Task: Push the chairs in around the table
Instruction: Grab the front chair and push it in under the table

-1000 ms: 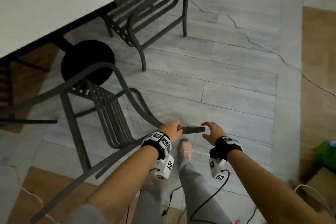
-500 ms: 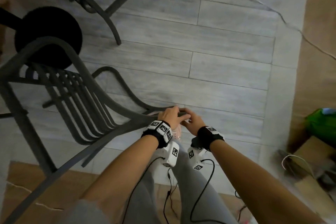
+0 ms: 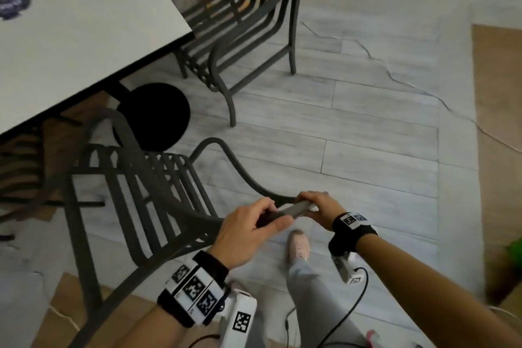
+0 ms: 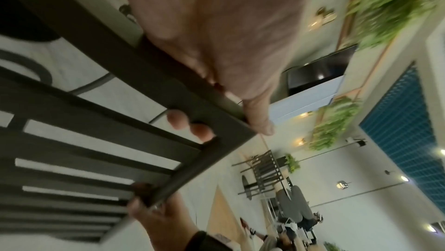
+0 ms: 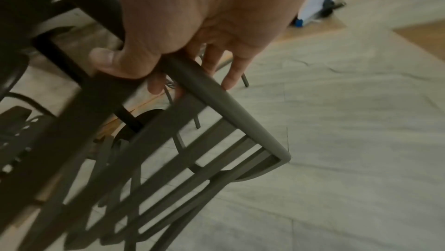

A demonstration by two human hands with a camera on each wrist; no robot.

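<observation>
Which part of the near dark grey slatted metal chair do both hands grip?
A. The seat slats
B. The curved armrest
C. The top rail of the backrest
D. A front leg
C: the left hand and the right hand both curl round the top rail of the dark grey slatted metal chair's backrest.

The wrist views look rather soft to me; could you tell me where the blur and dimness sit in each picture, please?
Left wrist: the green plants at top right are streaked by motion, and the chair slats are dark but readable. Right wrist: the chair top rail is fairly sharp, its lower left smeared and dim. Head: dim overall, with a blurred dark object on the table.
</observation>
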